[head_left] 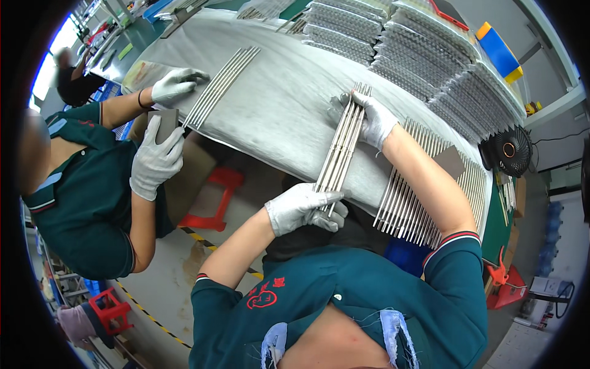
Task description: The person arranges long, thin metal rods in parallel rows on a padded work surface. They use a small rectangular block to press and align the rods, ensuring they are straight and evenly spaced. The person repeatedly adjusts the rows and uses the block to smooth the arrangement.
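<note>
A bundle of several slim metal rods [342,142] slants across the front edge of the table, gripped at both ends. My left hand [303,208], in a pale grey-white glove, wraps round the near end. The far end is in my gloved right hand [373,119], its fingers closed round the rods. To the right, under my right forearm, lies a wide row of similar metal rods [402,206]. A dark grey flat block [450,162] rests on that row.
At left, a co-worker's gloved hands [157,157] work beside several rods [224,86], one holding a grey block [165,125]. Stacks of bubble-wrapped rods [424,55] line the far side. A black fan [511,150] stands at right; a red stool [215,198] is on the floor.
</note>
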A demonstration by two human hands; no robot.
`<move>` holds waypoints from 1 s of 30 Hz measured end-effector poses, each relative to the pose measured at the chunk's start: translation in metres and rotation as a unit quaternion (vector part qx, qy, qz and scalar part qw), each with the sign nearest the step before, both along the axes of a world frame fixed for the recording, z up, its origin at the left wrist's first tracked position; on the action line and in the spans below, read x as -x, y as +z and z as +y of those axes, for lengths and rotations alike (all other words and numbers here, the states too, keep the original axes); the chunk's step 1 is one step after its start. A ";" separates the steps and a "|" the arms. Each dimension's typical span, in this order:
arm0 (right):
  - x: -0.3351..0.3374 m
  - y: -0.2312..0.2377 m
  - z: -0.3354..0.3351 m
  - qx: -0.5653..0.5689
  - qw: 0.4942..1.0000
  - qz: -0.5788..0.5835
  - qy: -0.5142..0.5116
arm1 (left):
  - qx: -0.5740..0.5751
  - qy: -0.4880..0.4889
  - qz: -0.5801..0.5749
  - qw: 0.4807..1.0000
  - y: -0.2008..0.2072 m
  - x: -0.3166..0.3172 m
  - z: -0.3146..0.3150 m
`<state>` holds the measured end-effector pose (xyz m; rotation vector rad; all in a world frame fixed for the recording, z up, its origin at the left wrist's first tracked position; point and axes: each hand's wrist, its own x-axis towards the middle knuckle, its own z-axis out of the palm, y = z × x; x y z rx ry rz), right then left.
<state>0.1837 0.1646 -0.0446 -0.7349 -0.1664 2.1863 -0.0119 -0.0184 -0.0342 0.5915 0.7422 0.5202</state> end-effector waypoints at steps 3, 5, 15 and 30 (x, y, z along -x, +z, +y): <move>-0.017 0.015 0.008 0.018 0.986 -0.128 0.104 | 0.047 0.033 0.020 0.998 0.005 -0.001 0.002; -0.030 0.058 -0.005 -0.201 0.848 -0.458 0.176 | 0.055 0.030 0.013 0.998 0.006 0.004 0.001; -0.013 0.020 -0.030 -0.783 0.245 -0.547 0.169 | 0.037 -0.018 0.061 0.997 -0.006 0.014 0.007; -0.013 0.006 -0.029 -0.796 0.171 -0.537 0.220 | -0.063 0.084 0.161 0.981 -0.022 0.057 -0.051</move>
